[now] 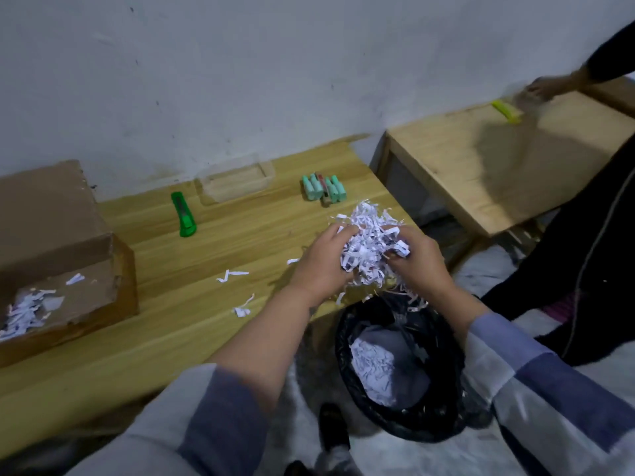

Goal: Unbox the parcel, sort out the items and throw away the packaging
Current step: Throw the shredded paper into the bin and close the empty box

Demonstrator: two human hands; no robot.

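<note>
Head camera looks down, close over table [178,304] edge.

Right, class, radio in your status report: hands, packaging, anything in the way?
Both hands clutch shredded paper above black bin. More shreds left in box. Nothing blocking the drop.

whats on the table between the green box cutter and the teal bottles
A clear plastic tray, empty, sits by the wall between the green cutter and the teal bottles, as the head view shows.
</note>
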